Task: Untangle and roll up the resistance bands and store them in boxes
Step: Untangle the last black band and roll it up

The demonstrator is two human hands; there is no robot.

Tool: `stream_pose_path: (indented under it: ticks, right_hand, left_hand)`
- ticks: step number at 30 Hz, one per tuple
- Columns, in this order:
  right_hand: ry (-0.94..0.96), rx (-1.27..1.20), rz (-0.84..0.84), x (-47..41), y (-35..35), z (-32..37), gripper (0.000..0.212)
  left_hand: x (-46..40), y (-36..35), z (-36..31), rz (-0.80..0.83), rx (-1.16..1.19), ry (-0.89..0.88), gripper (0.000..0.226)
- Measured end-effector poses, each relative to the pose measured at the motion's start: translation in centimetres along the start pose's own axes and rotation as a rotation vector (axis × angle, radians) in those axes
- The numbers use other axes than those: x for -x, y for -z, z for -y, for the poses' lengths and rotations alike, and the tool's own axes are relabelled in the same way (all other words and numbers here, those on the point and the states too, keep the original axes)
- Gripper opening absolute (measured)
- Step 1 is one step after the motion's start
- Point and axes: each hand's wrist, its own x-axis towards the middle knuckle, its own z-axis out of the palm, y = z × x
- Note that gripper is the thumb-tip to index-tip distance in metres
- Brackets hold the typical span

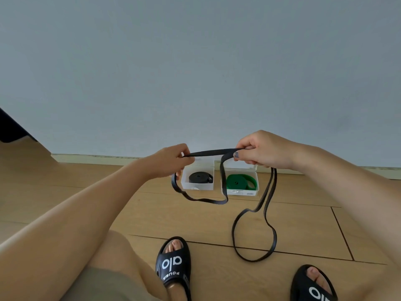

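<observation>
Wood floor (282,224) fills our lower frame, where slides (173,262) read "alo". Mid-frame, our left hand (173,160) and right hand (260,151) pinch a black band (208,152) taut between them, loops sagging floorward. Beyond sit two boxes (198,186) holding rolled bands.

White letters "alo" stand on the strap of the left black sandal (173,266), seen upside down. Below them, nearer the foot's heel, a smaller white word is too unclear to read. The right black sandal (312,285), beside the left one, shows part of the same letters.
</observation>
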Motion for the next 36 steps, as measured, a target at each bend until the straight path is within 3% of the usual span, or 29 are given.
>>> stream_pose_path:
  ticks: [5, 7, 10, 16, 19, 21, 25, 29, 33, 36]
  right_hand:
    - [-0.031, -0.042, 0.002, 0.0, -0.1, 0.4, 0.024]
    - [-0.038, -0.08, 0.001, 0.0, 0.1, 0.6, 0.022]
    - [-0.054, -0.14, 0.0, 0.2, 0.4, 0.4, 0.021]
    - [-0.052, -0.176, 0.022, 0.3, 0.0, 0.8, 0.021]
    - [-0.045, -0.205, 0.027, 0.3, 0.1, 1.0, 0.02]
    - [-0.039, -0.206, 0.033, 0.4, 0.1, 1.0, 0.02]
    - [-0.031, -0.206, 0.047, 0.4, -0.2, 1.2, 0.02]
    - [-0.004, -0.132, 0.052, 0.4, -0.4, 1.5, 0.023]
    - [0.011, -0.027, 0.046, 0.3, -0.7, 1.6, 0.027]
    - [-0.013, -0.091, 0.052, 0.2, -0.7, 1.6, 0.022]
  left_hand:
    - [0.2, 0.2, 1.1, 0.267, 0.49, 0.119, 0.024]
    - [0.4, 0.6, 1.1, 0.272, 0.625, 0.152, 0.027]
    - [0.3, 1.5, 1.4, 0.185, 0.604, 0.114, 0.031]
    - [0.6, 1.4, 1.6, 0.255, 0.802, 0.069, 0.011]
    - [0.4, 1.2, 1.8, 0.295, 0.838, 0.085, 0.014]
    - [0.3, 1.1, 2.0, 0.274, 0.771, 0.073, 0.006]
    - [0.0, 0.6, 1.9, 0.149, 0.171, 0.029, 0.014]
    - [0.1, 0.0, 1.1, 0.052, -0.137, -0.074, 0.026]
    - [0.5, -0.3, -1.2, 0.029, 0.035, -0.232, 0.051]
    - [1.2, -0.4, -3.9, 0.054, 0.213, -0.307, 0.045]
